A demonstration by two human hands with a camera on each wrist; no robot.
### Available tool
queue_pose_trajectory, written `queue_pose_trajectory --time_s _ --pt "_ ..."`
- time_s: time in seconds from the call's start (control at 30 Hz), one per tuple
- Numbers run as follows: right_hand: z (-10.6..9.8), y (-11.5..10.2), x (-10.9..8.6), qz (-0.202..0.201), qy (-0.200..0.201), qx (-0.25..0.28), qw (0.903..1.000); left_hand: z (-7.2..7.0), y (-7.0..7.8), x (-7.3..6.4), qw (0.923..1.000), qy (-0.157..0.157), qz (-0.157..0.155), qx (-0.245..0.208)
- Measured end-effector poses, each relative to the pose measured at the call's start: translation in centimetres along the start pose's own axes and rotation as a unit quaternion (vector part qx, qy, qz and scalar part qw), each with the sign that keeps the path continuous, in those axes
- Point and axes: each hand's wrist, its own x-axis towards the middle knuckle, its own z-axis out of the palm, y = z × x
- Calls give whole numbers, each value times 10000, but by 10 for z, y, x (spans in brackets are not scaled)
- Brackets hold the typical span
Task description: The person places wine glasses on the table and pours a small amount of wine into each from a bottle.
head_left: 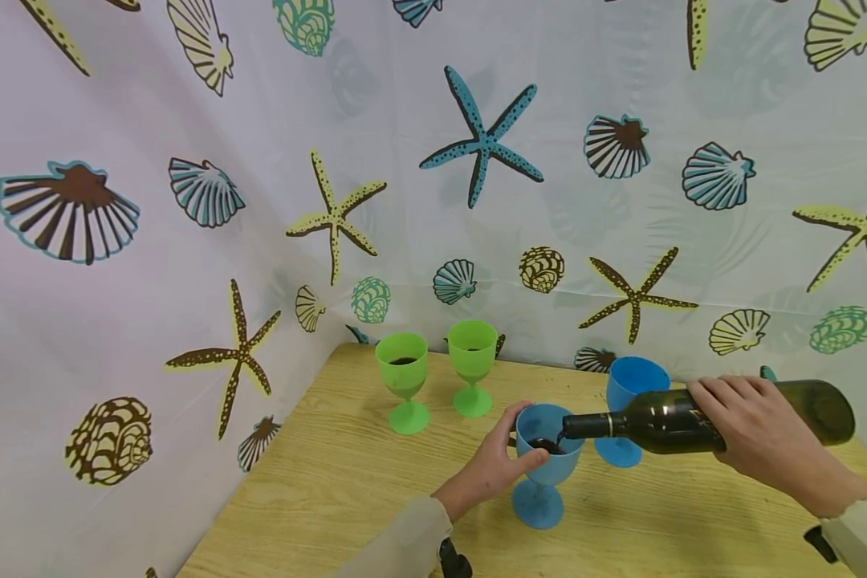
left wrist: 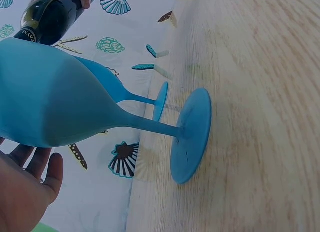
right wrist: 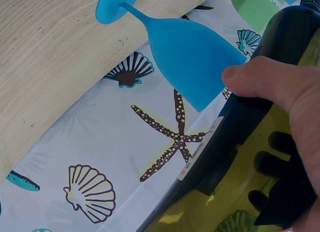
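Note:
My right hand point(head_left: 755, 425) grips a dark green wine bottle point(head_left: 675, 423) around its body, tipped nearly level with the neck pointing left. Dark liquid runs from the bottle's mouth into a light blue goblet point(head_left: 538, 502), where a dark pool shows inside the bowl. Around that goblet's bowl my left hand point(head_left: 493, 466) is wrapped, thumb on the near side and fingers on the far side. In the left wrist view the round foot point(left wrist: 192, 137) of the goblet appears at the wooden surface. A darker blue goblet point(head_left: 632, 377) stands just behind the bottle's neck, partly covered by it.
Two green goblets stand at the back left of the wooden table point(head_left: 318, 482); the left green goblet point(head_left: 402, 369) and the right green goblet point(head_left: 472, 353) both hold dark liquid. A white curtain point(head_left: 405, 104) printed with shells and starfish hangs behind and to the left.

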Motion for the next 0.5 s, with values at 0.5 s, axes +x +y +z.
queue_pose_trajectory --time_s 0.5 --pt "0 0 0 -21 -9 3 10000 -1 1 0 10000 -10 8 97"
